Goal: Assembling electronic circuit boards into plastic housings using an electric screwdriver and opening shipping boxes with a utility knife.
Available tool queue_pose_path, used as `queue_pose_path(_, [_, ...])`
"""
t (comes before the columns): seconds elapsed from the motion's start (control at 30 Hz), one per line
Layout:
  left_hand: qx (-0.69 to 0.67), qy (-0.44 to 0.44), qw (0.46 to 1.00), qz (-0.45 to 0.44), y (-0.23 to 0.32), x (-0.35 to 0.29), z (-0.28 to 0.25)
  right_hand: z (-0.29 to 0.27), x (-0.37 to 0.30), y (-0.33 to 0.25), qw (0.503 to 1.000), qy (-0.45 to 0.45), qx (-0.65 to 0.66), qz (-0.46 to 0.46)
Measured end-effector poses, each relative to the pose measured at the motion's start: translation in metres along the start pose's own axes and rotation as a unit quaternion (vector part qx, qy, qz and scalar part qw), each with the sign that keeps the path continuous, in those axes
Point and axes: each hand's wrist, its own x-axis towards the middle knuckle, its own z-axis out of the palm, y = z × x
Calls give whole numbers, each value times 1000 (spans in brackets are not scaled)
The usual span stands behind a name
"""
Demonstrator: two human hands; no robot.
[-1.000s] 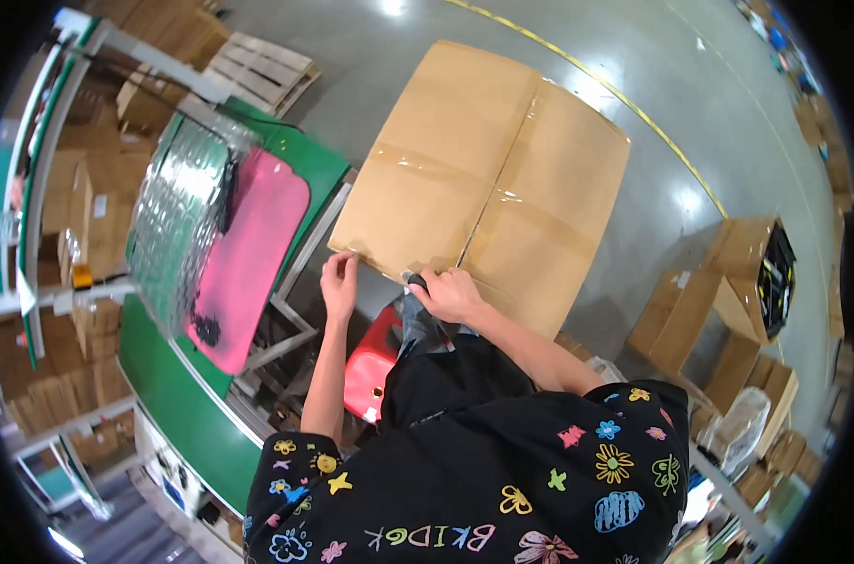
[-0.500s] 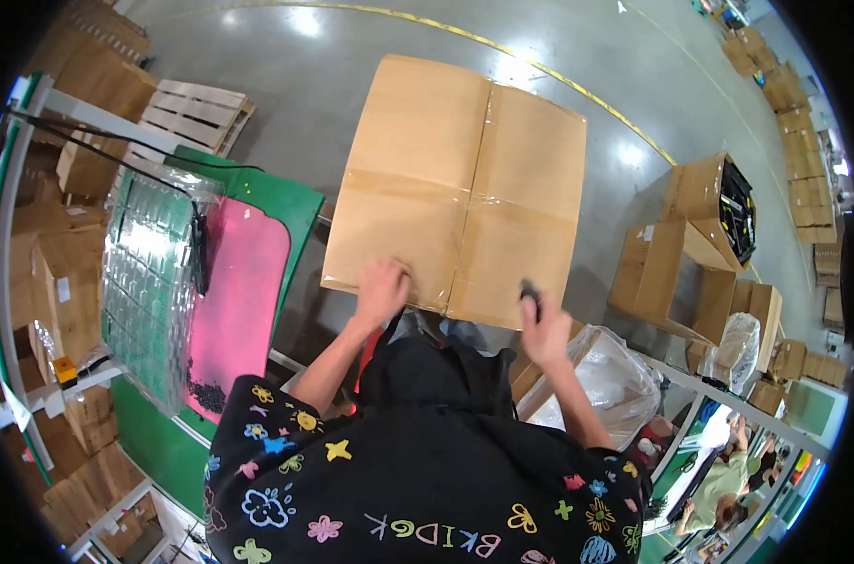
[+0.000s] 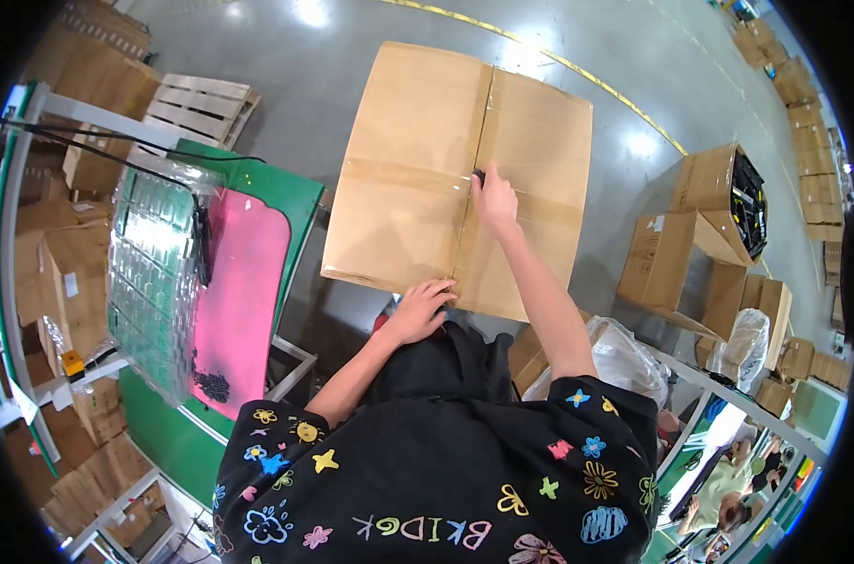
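A large closed cardboard box (image 3: 403, 122) lies before me, its top flaps meeting along a lengthwise seam. Clear tape runs across it at mid-length. My right hand (image 3: 498, 199) is closed around a small black tool (image 3: 480, 176), held on the seam where the cross tape meets it. Most of the tool is hidden by the fingers, and no blade can be made out. At the box's near edge, my left hand (image 3: 421, 312) rests with its fingers spread out, the tips touching the cardboard close to the seam.
To the left, a green table (image 3: 300, 202) carries a pink mat (image 3: 244, 282), clear plastic trays (image 3: 154, 273) and small black pieces (image 3: 211, 385). An open carton (image 3: 667, 268) and a box of black parts (image 3: 747, 202) stand right. Behind the table lies a wooden pallet (image 3: 201, 108).
My right hand has moved forward and left with the black tool, from the box's near right part onto the seam. My left hand has slid right along the near edge toward the seam.
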Motion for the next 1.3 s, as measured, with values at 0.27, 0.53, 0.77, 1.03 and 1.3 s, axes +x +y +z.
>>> queue_pose_path(0.27, [-58,21,997,-40,-11,12,4,6,-19,6,992,-117,-2,-44])
queue_pose_path(0.53, [-90,22,996,-11,-21,18,2,-8,4,2,997,-80,4,-11])
queue_pose_path(0.77, [-105,54,993,-20,-23,21,12,20,2,-10,995,-66,-75,-30])
queue_pose_path(1.03, [-111,60,992,-13,-25,17,8,9,-33,9,987,-143,-44,-61])
queue_pose_path(1.3, [-345,145,914,-160,-46,26,-14,14,-112,30,974,-209,22,-81])
